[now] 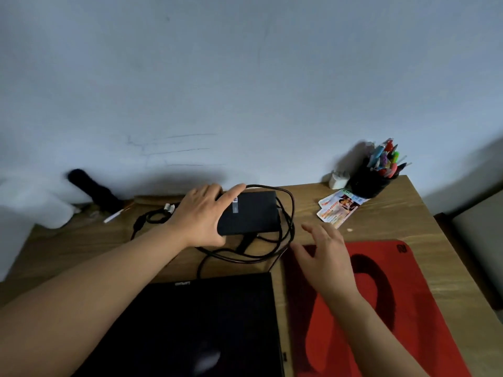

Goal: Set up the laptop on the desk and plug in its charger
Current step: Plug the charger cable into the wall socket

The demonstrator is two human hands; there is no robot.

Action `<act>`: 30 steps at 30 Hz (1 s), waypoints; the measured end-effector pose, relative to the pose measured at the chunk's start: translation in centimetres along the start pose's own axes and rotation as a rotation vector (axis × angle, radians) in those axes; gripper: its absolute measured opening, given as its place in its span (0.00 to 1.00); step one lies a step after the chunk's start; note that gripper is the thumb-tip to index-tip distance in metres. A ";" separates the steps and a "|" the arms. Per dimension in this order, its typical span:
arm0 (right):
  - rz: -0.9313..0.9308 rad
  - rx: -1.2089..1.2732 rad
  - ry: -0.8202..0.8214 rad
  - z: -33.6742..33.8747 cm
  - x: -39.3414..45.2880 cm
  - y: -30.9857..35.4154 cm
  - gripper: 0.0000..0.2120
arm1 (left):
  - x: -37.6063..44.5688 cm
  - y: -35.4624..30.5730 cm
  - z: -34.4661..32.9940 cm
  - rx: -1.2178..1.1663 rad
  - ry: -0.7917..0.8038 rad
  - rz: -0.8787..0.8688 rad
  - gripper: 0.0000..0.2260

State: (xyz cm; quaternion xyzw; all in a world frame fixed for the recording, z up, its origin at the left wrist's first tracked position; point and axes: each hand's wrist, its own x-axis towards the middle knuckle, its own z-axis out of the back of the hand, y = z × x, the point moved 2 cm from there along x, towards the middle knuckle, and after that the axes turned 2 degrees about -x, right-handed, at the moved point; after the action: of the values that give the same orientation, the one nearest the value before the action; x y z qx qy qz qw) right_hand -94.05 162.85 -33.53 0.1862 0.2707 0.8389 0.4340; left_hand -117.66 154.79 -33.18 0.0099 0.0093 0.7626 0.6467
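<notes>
A closed black laptop (206, 322) lies flat on the wooden desk (394, 219) at the near edge. Behind it sits the black charger brick (253, 213), with its black cable (288, 232) looped loosely around it. My left hand (201, 213) grips the brick's left end, thumb under its near edge and fingers over the top. My right hand (326, 257) hovers with fingers spread just right of the cable loops, over the edge of the red mat, holding nothing.
A red mouse mat (408, 308) covers the desk's right side. At the back right stand a black pen holder (373, 180), a small white plug (339, 179) and printed cards (337, 208). A dark object (92, 189) leans on the wall at back left.
</notes>
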 end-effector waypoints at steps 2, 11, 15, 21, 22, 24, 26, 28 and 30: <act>0.045 0.001 0.032 -1.4 -0.2 2.8 0.19 | -2.0 2.3 0.2 -0.016 0.002 0.033 0.50; 0.217 -0.086 0.193 -9.1 -0.9 13.2 0.24 | -10.0 11.1 -1.8 0.023 0.149 0.069 0.53; 0.261 -0.135 0.244 -12.0 -0.9 15.8 0.23 | -12.3 13.5 -4.1 -0.090 0.231 0.134 0.53; 0.299 -0.223 0.319 -14.9 -0.2 18.0 0.23 | -13.5 14.1 -7.5 -0.317 0.245 0.194 0.50; 0.302 -0.235 0.323 -15.3 0.0 18.3 0.23 | -13.6 14.0 -8.0 -0.330 0.240 0.195 0.49; 0.306 -0.243 0.328 -16.0 0.1 18.9 0.23 | -13.8 13.9 -8.9 -0.336 0.235 0.187 0.48; 0.305 -0.247 0.330 -16.5 0.3 19.3 0.23 | -14.0 13.9 -9.5 -0.363 0.238 0.180 0.46; 0.314 -0.249 0.334 -17.0 0.4 19.4 0.23 | -14.4 14.3 -9.5 -0.424 0.223 0.176 0.44; 0.325 -0.247 0.342 -17.5 0.6 19.5 0.23 | -14.9 15.3 -8.9 -0.506 0.141 0.204 0.40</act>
State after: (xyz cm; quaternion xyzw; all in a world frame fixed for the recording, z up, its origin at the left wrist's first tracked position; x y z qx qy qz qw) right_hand -116.18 148.88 -35.15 0.0284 0.2023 0.9435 0.2609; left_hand -130.51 137.54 -41.69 -0.2040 -0.1373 0.8008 0.5461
